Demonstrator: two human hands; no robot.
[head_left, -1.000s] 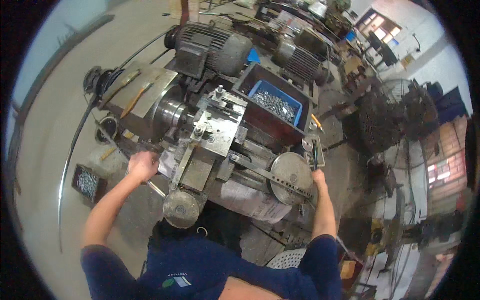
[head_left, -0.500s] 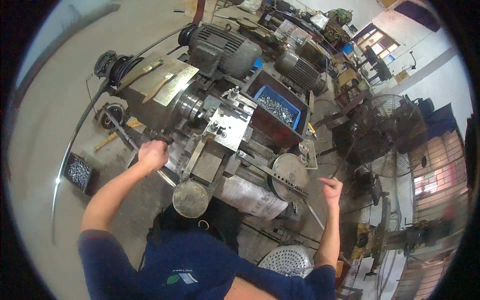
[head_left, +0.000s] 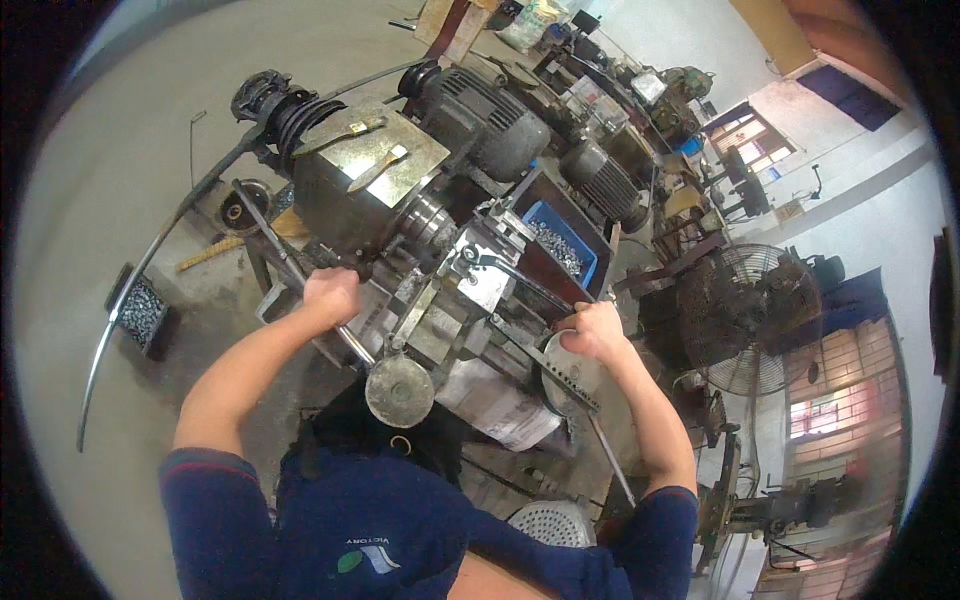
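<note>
Our wrench [head_left: 522, 278] lies over the tool post [head_left: 484, 288]; we cannot tell if it is seated. If loose, it could slip and bang our right hand [head_left: 594, 328], fingers curled around it. Our left hand [head_left: 332, 296] is wrapped around a bar [head_left: 354, 344]. Our shirt [head_left: 290, 515] bears a logo [head_left: 378, 558] and lettering [head_left: 367, 541].

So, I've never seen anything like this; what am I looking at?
The camera sits on a person's head, looking down, so these are the wearer's own bare hands. In front stands a metalworking machine, apparently a lathe. The right hand holds a wrench, its ring end at a bright metal block. The left hand lies on a metal bar; its grip is hidden. Two brush-like tools lie on the flat cover.
</note>
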